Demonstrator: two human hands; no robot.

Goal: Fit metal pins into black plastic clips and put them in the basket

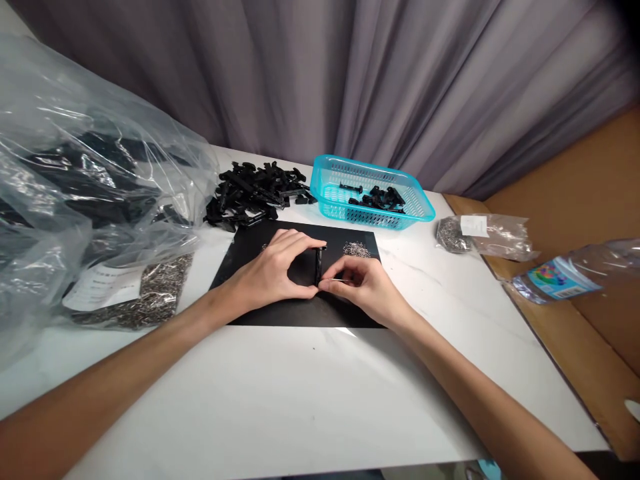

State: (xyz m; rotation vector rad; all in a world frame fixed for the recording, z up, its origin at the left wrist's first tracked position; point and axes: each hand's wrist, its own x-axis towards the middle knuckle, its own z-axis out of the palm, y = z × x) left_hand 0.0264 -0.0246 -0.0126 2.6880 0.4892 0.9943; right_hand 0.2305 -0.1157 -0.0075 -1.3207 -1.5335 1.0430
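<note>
Slender black part (319,267) — upright, its top end wider.

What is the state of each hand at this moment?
Left hand: holding a black plastic part between thumb and forefinger.
Right hand: closed, pinching a thin pale rod.

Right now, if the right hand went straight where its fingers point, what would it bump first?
Probably the black part in the left hand. The right hand is at its lower end in the picture; whether they touch is unclear.
</note>
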